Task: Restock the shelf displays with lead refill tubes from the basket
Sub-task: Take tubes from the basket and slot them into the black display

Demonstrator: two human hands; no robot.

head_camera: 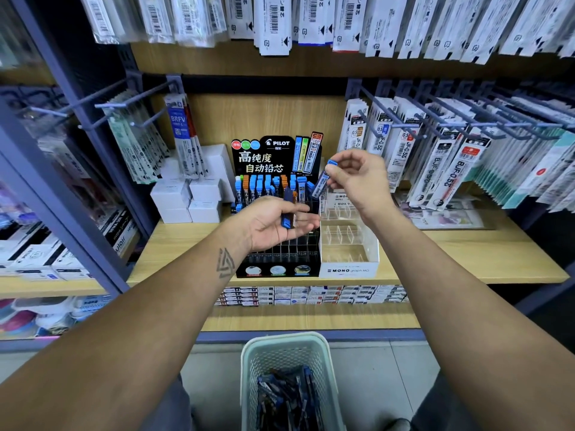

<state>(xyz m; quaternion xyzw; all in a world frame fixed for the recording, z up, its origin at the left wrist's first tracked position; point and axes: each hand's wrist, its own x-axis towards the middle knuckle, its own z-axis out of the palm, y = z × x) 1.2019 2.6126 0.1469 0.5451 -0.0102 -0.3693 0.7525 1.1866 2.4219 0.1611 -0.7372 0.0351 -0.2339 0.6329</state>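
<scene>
Mid-restock at frame center, the right hand (357,175) pinches one lead tube (323,178), the left hand (273,222) loosely cups spare tubes (287,209); next, probably slotting it into the Pilot display (277,157).

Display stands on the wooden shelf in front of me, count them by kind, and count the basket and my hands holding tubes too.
Black Pilot display stand: 1
Clear Mono display stand: 1
Basket: 1
Hands holding tubes: 2, left hand, right hand
Total: 5
</scene>
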